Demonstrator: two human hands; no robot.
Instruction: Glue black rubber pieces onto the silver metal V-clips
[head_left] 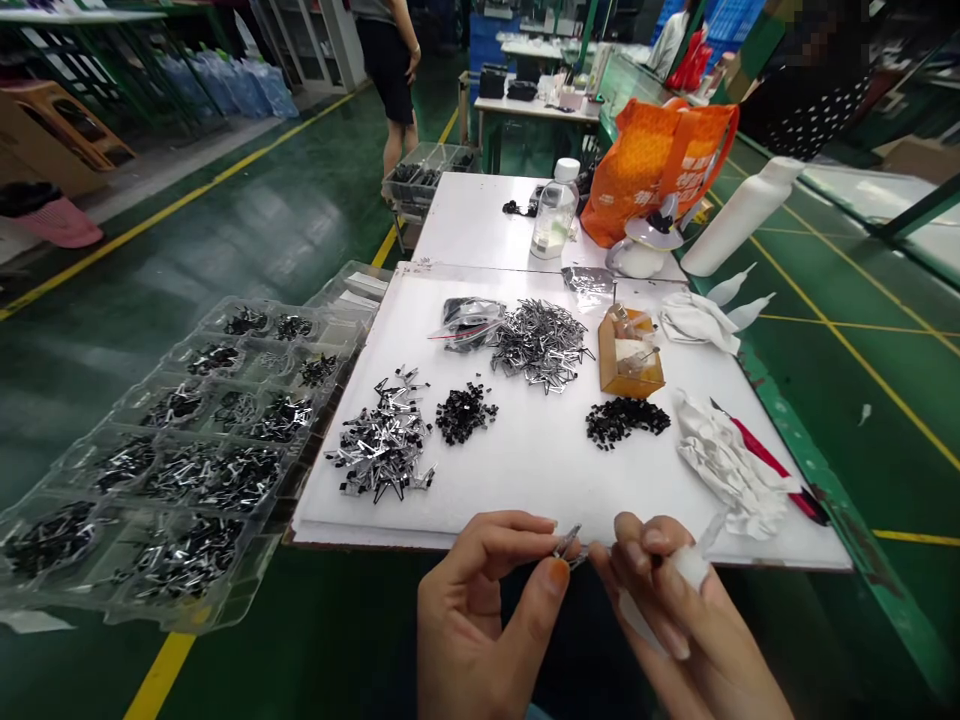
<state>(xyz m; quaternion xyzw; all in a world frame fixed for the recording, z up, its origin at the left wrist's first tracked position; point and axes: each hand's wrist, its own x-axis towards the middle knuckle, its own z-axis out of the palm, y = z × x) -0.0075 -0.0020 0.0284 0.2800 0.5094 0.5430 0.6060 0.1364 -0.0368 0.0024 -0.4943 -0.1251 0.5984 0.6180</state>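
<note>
At the table's near edge, my left hand pinches a small metal clip-like part between thumb and fingertips. Close beside it, my right hand is closed around a translucent white squeeze dropper, its thin tip pointing up and right. Whether the right fingertips also hold a tiny black piece is too small to tell. Beyond my hands lie a heap of metal parts with black ends, two piles of small black pieces, one left and one right, and a heap of bare metal parts.
A small amber box, crumpled tissue and a red-handled tool lie on the right. Two droppers rest farther back. A divided clear tray stands left. Behind are a bottle and orange bag.
</note>
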